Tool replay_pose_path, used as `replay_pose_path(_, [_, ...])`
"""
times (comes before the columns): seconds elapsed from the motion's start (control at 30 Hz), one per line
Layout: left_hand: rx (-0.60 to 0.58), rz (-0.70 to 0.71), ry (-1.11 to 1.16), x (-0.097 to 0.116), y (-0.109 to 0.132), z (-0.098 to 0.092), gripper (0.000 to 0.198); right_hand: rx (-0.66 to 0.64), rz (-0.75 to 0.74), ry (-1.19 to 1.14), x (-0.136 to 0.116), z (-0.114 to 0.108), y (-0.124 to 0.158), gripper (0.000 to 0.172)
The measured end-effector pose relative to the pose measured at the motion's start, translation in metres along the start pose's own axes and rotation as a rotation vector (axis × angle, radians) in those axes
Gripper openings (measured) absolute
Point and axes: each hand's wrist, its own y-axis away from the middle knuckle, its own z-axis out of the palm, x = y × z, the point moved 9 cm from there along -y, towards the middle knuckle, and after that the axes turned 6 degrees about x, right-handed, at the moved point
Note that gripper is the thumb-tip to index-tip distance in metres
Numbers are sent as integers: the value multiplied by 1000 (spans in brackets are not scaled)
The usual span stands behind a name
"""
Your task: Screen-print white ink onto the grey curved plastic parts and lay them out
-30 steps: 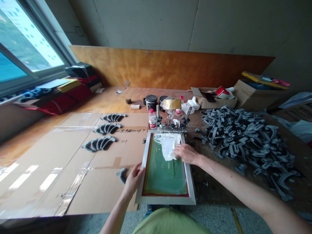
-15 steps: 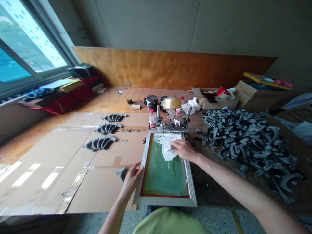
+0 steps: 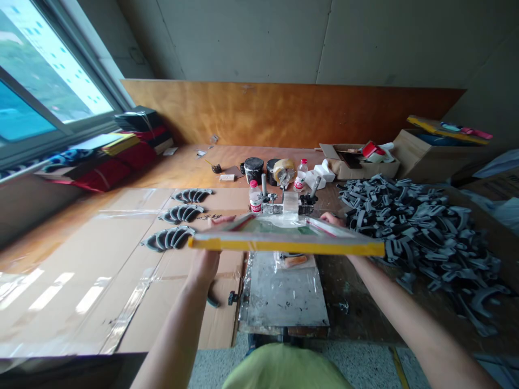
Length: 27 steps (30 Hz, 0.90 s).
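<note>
A framed screen (image 3: pixel 286 245) is tilted up, its yellow-taped front edge facing me and its far end at the metal clamps (image 3: pixel 308 200). My left hand (image 3: pixel 211 254) grips the frame's left side, and my right hand (image 3: pixel 338 224) grips its right side; the frame partly hides both. A white squeegee (image 3: pixel 291 205) stands at the screen's far end beside white ink. Below the raised frame lies a grey metal base plate (image 3: pixel 286 302), with a small fixture and a tan piece (image 3: pixel 295 261) on it.
Rows of grey curved parts (image 3: pixel 168 238) lie on cardboard (image 3: pixel 121 237) at left, one more near my left forearm. A large heap of grey parts (image 3: pixel 421 232) covers the right side. Bottles (image 3: pixel 255 197), black tubs (image 3: pixel 253 169) and an open box (image 3: pixel 365 167) stand behind.
The frame's near end has swung up from lying flat, uncovering the base plate. My right hand has let go of the squeegee and moved to the frame's right side. My left hand has moved forward.
</note>
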Motion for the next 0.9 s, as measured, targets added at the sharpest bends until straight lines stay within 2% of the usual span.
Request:
replay_pose_path(0.1, [-18, 6, 88, 19, -23, 18, 52, -170, -173, -68, -14, 41, 46, 25])
replay_pose_path(0.2, [41, -8, 159, 15, -22, 19, 54, -262, -335, 2, -44, 66, 76, 30])
replay_pose_path(0.23, [66, -28, 169, 5, -14, 18, 55, -276, -355, 29, -53, 68, 81, 26])
replay_pose_path(0.3, [15, -173, 118, -32, 14, 26, 59, -263, -374, 42, -72, 64, 88, 15])
replay_pose_path(0.37, [-185, -468, -4, -89, 62, 47, 66, -212, -421, 11, -96, 53, 100, 10])
replay_pose_path(0.4, [-249, -617, -28, -115, 88, 55, 71, -183, -472, -10, -112, 48, 111, 8])
replay_pose_path(0.43, [-230, -707, -2, -135, 109, 57, 72, -162, -539, -27, -128, 44, 125, 7])
replay_pose_path(0.5, [-155, -804, 105, -159, 138, 59, 71, -150, -683, -42, -158, 41, 157, 11])
replay_pose_path(0.6, [-66, -813, 198, -167, 149, 58, 62, -164, -779, -100, -175, 40, 188, 21])
replay_pose_path(0.67, [-51, -803, 161, -162, 146, 53, 61, -180, -758, -191, -163, 36, 184, 27])
replay_pose_path(0.73, [-27, -777, 100, -157, 139, 45, 62, -178, -640, -285, -129, 33, 157, 23])
replay_pose_path(0.8, [31, -743, 48, -157, 133, 34, 63, -141, -389, -312, -73, 31, 112, 15])
replay_pose_path(0.9, [141, -724, 0, -169, 132, 17, 63, -93, 11, -192, 24, 33, 43, 17])
